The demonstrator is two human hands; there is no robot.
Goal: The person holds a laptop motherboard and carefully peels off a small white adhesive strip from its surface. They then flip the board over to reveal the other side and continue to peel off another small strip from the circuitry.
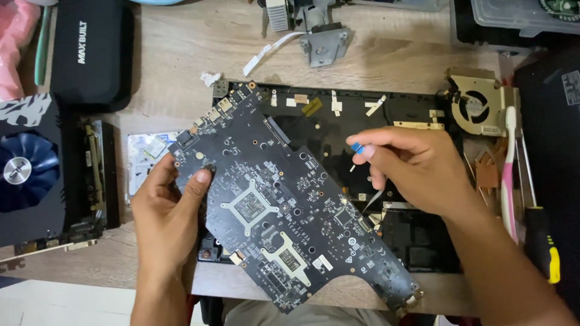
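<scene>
Black laptop motherboard (284,205) lifted clear of the black chassis (386,121).
Left hand (166,211) pinched its edge; right hand (411,169) pinched a blue-tabbed ribbon cable (357,148), not yet freed.

Circuit board (284,211): matt black laminate, dull silver metal brackets, small glossy chips.
Laptop base (362,121): black plastic, matt, strips of pale tape.
Counter (175,54): light wood-grain surface, smooth, matt.
Zip case (90,51): black woven cloth, matt.
Cooling fan (477,108): tarnished brass-coloured metal housing.
Toothbrush (509,169): glossy pink-and-white plastic.
Screwdriver handle (544,247): black and yellow plastic, smooth.
Graphics card (27,169): blue plastic fan, slight sheen.
Bracket (326,42): bare grey metal.
</scene>
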